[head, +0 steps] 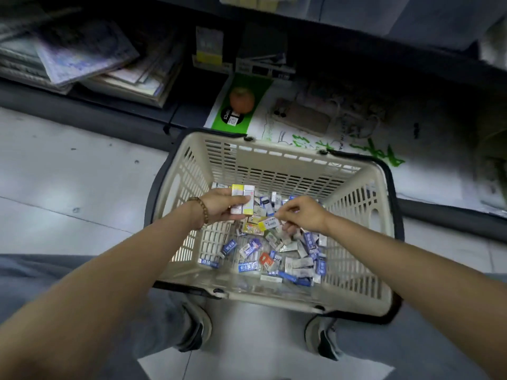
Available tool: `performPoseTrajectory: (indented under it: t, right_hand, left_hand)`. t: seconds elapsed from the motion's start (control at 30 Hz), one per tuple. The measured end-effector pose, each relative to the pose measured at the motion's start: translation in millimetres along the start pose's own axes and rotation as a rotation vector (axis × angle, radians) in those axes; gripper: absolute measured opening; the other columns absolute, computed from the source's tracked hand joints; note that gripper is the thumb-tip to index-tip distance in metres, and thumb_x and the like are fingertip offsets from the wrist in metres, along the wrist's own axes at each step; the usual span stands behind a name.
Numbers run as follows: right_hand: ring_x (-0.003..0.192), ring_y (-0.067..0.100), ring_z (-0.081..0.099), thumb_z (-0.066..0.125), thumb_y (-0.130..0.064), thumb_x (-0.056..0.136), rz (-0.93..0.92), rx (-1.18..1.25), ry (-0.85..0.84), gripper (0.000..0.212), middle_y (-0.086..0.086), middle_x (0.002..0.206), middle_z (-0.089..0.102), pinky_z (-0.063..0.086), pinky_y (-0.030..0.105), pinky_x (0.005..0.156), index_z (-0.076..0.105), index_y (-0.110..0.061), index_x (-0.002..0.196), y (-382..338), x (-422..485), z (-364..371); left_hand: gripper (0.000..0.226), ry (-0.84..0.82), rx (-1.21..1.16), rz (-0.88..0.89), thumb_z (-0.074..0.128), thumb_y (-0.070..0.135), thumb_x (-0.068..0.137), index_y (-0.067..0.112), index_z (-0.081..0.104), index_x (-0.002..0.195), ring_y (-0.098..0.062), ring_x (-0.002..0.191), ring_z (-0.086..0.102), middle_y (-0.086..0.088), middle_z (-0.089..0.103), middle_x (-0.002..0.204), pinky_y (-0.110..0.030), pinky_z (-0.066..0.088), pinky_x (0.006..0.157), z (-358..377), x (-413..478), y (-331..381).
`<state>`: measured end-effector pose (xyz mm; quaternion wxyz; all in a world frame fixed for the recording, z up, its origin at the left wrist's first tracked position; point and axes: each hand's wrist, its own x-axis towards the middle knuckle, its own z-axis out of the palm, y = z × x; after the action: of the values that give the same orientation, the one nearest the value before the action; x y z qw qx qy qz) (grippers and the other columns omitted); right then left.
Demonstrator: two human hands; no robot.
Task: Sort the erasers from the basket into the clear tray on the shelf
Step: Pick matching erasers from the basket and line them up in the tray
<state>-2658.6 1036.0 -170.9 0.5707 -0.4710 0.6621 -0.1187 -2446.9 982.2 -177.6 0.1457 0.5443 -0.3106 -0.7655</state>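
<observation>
A beige plastic basket (356, 242) with dark handles stands on the floor between my feet. Several small wrapped erasers (274, 259), mostly blue and white, lie loose in its bottom. My left hand (222, 205) is over the basket's far left part and grips a stack of erasers (242, 198) in white and yellow wrappers. Just to the right, my right hand (301, 215) pinches a single white and blue eraser (270, 223) above the pile. No clear tray can be made out in this view.
A low dark shelf runs along the far side, with stacked booklets (90, 58) at the left. Beyond the basket lie a green and white bag (301, 138), an orange fruit (242, 100) and a phone (304, 116). Pale floor tiles surround the basket.
</observation>
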Motion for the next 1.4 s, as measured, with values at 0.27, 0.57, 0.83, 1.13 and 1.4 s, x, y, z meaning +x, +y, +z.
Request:
performPoseTrajectory:
  t: [0.27,0.57,0.83,1.13,1.4]
  right_hand:
    - [0.068,0.007,0.066,0.066,0.003,0.081,-0.327,0.099,-0.038,0.017,0.011,0.085,0.067,0.055,0.016,0.068,0.063,-0.007,0.094,-124.9,-108.5,-86.1]
    - [0.07,0.012,0.064,0.065,0.0,0.083,-0.542,0.295,0.266,0.02,0.012,0.087,0.067,0.054,0.017,0.068,0.065,0.001,0.103,-160.9,-141.4,-81.7]
    - [0.066,0.011,0.064,0.067,-0.002,0.082,-0.443,0.298,0.266,0.03,0.005,0.084,0.065,0.051,0.012,0.058,0.061,-0.002,0.112,-162.7,-146.4,-74.4]
    - [0.087,0.022,0.067,0.064,-0.007,0.085,-0.414,0.47,0.293,0.022,0.019,0.106,0.069,0.057,0.019,0.075,0.064,-0.005,0.107,-162.4,-153.6,-85.2]
    - [0.08,0.012,0.07,0.062,-0.008,0.08,-0.414,0.886,0.149,0.019,0.008,0.091,0.074,0.057,0.018,0.068,0.067,-0.006,0.098,-160.9,-150.8,-91.0]
  left_hand:
    - [0.015,-0.164,0.225,0.18,0.06,0.021,0.088,0.006,0.06,0.088,-0.01,0.068,0.06,-0.004,0.061,0.077,-0.025,0.059,0.067,30.5,-85.2,116.4]
    - [0.031,-0.346,0.371,0.433,0.069,0.03,0.074,0.018,0.066,0.102,-0.012,0.087,0.07,0.0,0.073,0.096,-0.023,0.057,0.073,68.4,-129.7,149.0]
    - [0.035,-0.307,0.555,0.536,0.073,0.004,0.075,0.017,0.059,0.105,-0.008,0.081,0.069,0.005,0.073,0.088,-0.021,0.055,0.067,71.2,-129.2,153.3]
    - [0.017,-0.028,0.514,0.689,0.055,0.032,0.091,0.016,0.057,0.084,-0.014,0.076,0.056,-0.002,0.057,0.081,-0.026,0.051,0.071,66.0,-130.1,161.7]
    - [0.016,0.146,0.049,0.515,0.063,0.019,0.087,0.011,0.049,0.085,-0.015,0.058,0.067,-0.009,0.064,0.079,-0.023,0.056,0.053,60.5,-123.0,164.2]
